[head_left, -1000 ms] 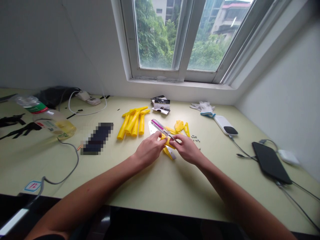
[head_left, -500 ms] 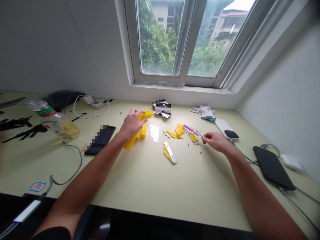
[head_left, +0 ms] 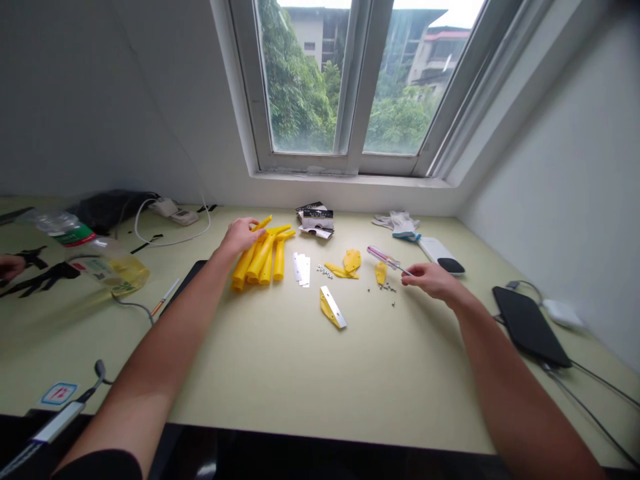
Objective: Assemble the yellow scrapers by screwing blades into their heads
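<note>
My left hand (head_left: 241,235) is at the far left end of a row of hollow yellow plastic handles (head_left: 257,261), its fingers closed round the upper part of one. My right hand (head_left: 425,280) pinches a screwdriver (head_left: 384,257) by its metal shaft, the clear and purple grip pointing away to the left. Below the screwdriver lie a yellow plate (head_left: 381,273) and several small screws (head_left: 387,287). Between my hands are white metal blades (head_left: 302,269), a cluster of nuts (head_left: 325,271) and yellow side plates (head_left: 351,261). Nearer me lies a blade with a yellow plate (head_left: 333,308).
Small black-and-white boxes (head_left: 317,221) and white gloves (head_left: 399,223) lie by the window wall. A white device (head_left: 440,255) and a black phone (head_left: 531,327) with cables are at right. At left are a tilted bottle (head_left: 100,257) and another person's hand (head_left: 11,267).
My left hand has shifted left across the yellow handles, uncovering most of them. My right hand keeps the screwdriver in nearly the same place. The view has turned slightly.
</note>
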`<action>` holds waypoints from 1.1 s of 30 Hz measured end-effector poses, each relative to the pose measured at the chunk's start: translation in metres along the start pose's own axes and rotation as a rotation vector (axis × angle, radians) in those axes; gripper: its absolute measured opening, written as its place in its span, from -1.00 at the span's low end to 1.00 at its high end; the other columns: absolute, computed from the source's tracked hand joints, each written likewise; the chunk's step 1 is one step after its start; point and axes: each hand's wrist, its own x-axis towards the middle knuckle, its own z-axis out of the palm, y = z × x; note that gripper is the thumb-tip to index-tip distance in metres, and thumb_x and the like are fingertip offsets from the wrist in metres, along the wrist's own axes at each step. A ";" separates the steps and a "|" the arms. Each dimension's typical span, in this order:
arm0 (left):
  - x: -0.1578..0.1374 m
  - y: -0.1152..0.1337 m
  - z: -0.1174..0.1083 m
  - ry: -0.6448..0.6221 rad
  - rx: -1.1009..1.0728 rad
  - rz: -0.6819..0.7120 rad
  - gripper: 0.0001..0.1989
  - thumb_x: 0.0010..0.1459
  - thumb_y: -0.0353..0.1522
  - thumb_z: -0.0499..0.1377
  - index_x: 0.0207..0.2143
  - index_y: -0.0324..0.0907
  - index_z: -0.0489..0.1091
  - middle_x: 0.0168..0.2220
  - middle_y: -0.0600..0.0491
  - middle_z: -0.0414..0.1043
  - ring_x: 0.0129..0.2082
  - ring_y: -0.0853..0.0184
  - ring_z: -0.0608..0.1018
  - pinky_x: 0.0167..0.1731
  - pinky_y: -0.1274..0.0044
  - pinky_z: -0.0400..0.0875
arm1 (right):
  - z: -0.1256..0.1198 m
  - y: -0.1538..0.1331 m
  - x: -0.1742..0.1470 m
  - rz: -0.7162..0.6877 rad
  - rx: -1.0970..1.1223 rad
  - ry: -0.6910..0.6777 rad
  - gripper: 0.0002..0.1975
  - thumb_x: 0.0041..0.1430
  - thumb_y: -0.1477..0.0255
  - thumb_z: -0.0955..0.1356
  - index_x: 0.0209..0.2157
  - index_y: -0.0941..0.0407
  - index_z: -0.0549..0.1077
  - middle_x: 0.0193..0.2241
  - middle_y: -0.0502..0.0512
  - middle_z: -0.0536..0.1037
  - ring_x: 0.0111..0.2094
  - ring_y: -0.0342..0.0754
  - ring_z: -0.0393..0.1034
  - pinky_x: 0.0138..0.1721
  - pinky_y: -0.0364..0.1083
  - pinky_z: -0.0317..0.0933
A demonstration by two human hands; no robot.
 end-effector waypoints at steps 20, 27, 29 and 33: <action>-0.030 0.010 -0.009 0.053 -0.005 0.039 -0.68 0.14 -0.27 0.13 -0.09 -0.18 0.49 -0.16 -0.05 0.53 -0.21 0.24 0.55 -0.11 0.48 0.38 | 0.002 -0.002 -0.004 0.032 0.125 0.062 -0.70 0.01 0.18 0.35 -0.44 0.15 0.48 -0.50 0.16 0.53 -0.58 -0.14 0.24 -0.60 -0.13 0.04; -0.089 0.127 0.027 -0.235 -0.106 0.808 -0.62 0.22 -0.19 0.08 0.04 -0.09 0.40 0.01 -0.02 0.40 -0.04 0.28 0.47 -0.02 0.46 0.34 | 0.009 -0.010 -0.006 0.059 0.160 0.161 -0.70 0.09 0.19 0.30 -0.34 0.16 0.44 -0.42 0.22 0.60 -0.56 -0.12 0.28 -0.58 -0.14 0.05; -0.098 0.165 0.050 -0.420 -0.028 0.935 -0.56 0.17 -0.15 0.13 0.07 -0.09 0.38 0.05 -0.04 0.37 0.05 0.24 0.41 0.02 0.46 0.32 | 0.011 -0.012 -0.006 0.078 0.162 0.188 -0.72 0.10 0.23 0.29 -0.31 0.16 0.42 -0.35 0.24 0.62 -0.56 -0.12 0.28 -0.57 -0.14 0.05; -0.096 0.224 0.086 -0.482 0.094 0.945 -0.50 0.17 -0.12 0.08 0.13 -0.06 0.33 0.08 -0.05 0.37 0.07 0.17 0.39 -0.02 0.41 0.34 | 0.013 -0.015 -0.005 0.109 0.170 0.224 -0.75 0.10 0.26 0.28 -0.29 0.16 0.37 -0.30 0.25 0.63 -0.57 -0.12 0.28 -0.55 -0.13 0.06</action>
